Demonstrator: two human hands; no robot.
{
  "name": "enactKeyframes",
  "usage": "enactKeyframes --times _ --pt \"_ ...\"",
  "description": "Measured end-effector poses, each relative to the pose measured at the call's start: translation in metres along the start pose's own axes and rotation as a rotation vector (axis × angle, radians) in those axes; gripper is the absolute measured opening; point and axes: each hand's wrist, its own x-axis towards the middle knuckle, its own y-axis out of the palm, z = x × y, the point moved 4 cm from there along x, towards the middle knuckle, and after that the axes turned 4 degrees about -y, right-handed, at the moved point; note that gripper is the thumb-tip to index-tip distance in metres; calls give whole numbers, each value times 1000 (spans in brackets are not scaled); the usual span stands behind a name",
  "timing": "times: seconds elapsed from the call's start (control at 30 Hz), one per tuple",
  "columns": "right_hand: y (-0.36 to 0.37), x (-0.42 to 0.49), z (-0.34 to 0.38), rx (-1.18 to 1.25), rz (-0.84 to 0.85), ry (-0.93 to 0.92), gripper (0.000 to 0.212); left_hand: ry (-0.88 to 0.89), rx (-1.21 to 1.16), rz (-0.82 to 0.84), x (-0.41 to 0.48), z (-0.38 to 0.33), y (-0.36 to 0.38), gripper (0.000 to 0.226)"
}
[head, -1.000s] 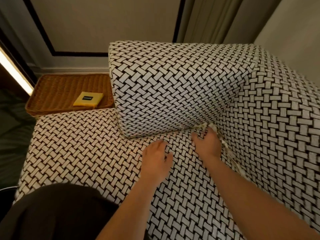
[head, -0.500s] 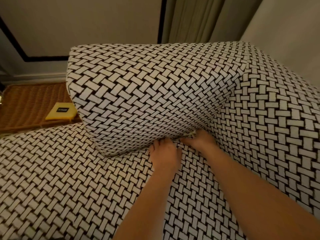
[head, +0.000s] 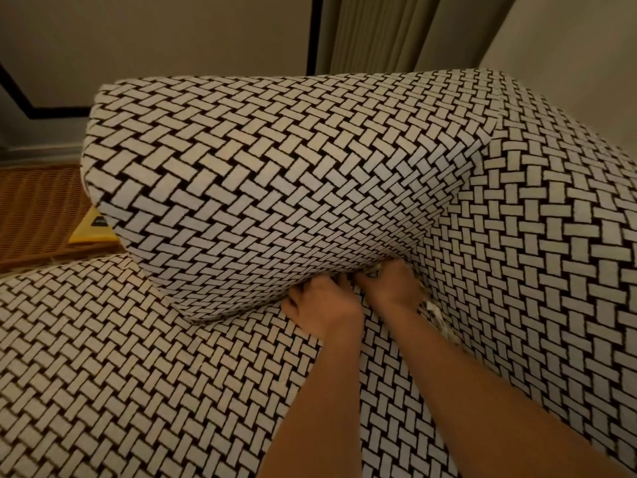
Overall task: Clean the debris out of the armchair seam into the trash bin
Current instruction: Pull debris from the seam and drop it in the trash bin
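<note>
The armchair is covered in black-and-white basket-weave fabric, with a seat cushion (head: 138, 374), a bolster-like side cushion (head: 275, 188) and a padded side on the right (head: 551, 270). Both my hands are pushed into the corner seam where these meet. My left hand (head: 324, 305) has its fingertips tucked under the side cushion. My right hand (head: 389, 288) is just right of it, fingers buried in the seam. Pale shredded debris (head: 437, 317) lies along the seam right of my right wrist, and a few shreds show at that hand's knuckles. The fingers of both hands are hidden.
A brown wicker tray (head: 38, 215) sits beyond the chair at the left, with a yellow booklet (head: 91, 232) half hidden behind the side cushion. A beige wall with dark trim and a curtain (head: 379, 29) stand behind the chair.
Both hands have moved forward into the corner seam. My left hand went from lying flat on the seat to having its fingers tucked under the side cushion. The view has come closer and swung right.
</note>
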Motion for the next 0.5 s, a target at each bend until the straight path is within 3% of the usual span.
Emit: enactKeyframes --times 0.27,0.5 --pt "-3 1 -5 73 -11 -10 27 -48 -89 -66 3 2 4 22" --pt "-5 -5 -4 52 -102 -122 21 25 -153 -108 -1 4 0 20"
